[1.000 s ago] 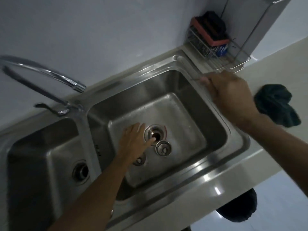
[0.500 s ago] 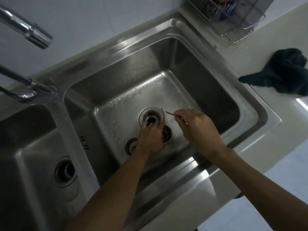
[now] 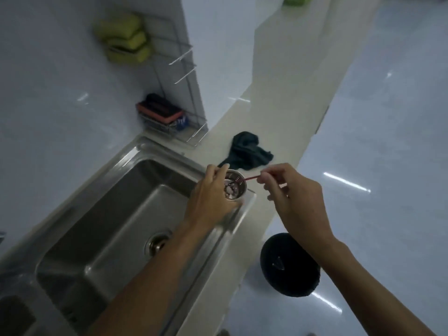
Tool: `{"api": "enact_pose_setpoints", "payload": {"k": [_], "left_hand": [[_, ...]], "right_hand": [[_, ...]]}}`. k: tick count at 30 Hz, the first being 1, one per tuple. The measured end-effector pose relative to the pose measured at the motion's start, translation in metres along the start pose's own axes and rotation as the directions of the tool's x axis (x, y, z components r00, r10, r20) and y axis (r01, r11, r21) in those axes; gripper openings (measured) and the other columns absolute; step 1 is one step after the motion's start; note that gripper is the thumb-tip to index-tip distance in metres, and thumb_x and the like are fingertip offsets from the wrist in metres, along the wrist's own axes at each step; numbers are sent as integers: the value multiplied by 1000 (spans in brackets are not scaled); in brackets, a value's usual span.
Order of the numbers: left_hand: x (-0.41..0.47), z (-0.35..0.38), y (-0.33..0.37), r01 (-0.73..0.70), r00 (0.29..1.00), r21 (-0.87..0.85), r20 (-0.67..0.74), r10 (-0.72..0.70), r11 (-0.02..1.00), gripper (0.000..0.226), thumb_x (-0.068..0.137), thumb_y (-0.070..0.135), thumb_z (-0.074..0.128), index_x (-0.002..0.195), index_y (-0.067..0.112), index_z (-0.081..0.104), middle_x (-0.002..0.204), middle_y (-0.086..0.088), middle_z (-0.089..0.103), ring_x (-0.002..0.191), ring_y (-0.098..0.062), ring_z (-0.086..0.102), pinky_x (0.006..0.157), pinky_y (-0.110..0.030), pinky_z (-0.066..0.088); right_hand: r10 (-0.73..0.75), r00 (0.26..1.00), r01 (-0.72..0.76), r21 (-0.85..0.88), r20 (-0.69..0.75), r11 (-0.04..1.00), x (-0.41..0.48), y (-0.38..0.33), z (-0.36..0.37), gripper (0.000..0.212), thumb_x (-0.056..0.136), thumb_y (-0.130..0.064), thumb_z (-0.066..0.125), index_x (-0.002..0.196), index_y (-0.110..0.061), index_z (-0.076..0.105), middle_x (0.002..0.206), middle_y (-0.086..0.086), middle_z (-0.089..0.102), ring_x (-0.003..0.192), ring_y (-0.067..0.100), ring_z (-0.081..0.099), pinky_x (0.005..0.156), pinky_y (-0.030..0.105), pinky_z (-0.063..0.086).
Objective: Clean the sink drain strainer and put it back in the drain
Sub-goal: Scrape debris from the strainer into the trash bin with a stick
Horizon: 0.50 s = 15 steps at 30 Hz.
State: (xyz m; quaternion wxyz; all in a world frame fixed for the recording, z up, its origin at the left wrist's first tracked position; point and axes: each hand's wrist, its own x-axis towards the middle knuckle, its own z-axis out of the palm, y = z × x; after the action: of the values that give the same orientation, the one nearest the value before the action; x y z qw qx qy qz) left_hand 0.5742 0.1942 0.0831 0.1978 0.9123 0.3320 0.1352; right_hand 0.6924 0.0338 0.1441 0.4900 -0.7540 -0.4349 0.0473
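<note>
My left hand (image 3: 211, 199) grips a small perforated steel strainer basket (image 3: 236, 187) above the right rim of the sink (image 3: 135, 151). Pale scraps lie inside the basket. My right hand (image 3: 294, 195) pinches a thin red stick (image 3: 251, 178) whose tip pokes into the basket. Below, the open drain (image 3: 158, 242) shows in the basin floor, partly behind my left forearm.
A dark cloth (image 3: 247, 151) lies crumpled on the pale counter behind the hands. A wire rack (image 3: 169, 122) with sponges stands at the sink's far corner, with green sponges (image 3: 123, 37) higher on the wall. A black round bin (image 3: 289, 264) sits on the floor under the counter edge.
My left hand has lifted the strainer out of the drain and up to the sink's right rim. My right hand followed with the red stick. The view swung right.
</note>
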Motion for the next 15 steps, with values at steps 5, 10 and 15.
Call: {"api": "enact_pose_setpoints", "payload": {"k": [5, 10, 15], "left_hand": [[-4, 80, 112, -54, 998, -27, 20, 54, 998, 102, 67, 59, 87, 147, 19, 38, 134, -2, 56, 109, -32, 66, 81, -42, 56], [-22, 179, 171, -49, 986, -131, 153, 69, 990, 79, 68, 69, 80, 127, 30, 45, 122, 9, 58, 98, -23, 65, 74, -35, 54], [-33, 286, 163, -16, 975, -142, 215, 47, 990, 72, 71, 66, 80, 125, 32, 47, 122, 12, 56, 101, -24, 63, 78, -47, 58]], "right_hand": [[210, 976, -212, -41, -57, 976, -43, 89, -77, 10, 102, -31, 60, 105, -24, 65, 90, -21, 69, 83, 0, 69, 73, 27, 61], [383, 922, -386, -36, -62, 922, -103, 180, -112, 5, 101, -29, 63, 100, -24, 64, 87, -22, 66, 90, 0, 65, 76, 20, 55], [515, 854, -517, 1, -70, 856, -156, 274, -89, 5, 100, -25, 66, 101, -22, 69, 93, -15, 71, 89, 4, 66, 80, 21, 54]]}}
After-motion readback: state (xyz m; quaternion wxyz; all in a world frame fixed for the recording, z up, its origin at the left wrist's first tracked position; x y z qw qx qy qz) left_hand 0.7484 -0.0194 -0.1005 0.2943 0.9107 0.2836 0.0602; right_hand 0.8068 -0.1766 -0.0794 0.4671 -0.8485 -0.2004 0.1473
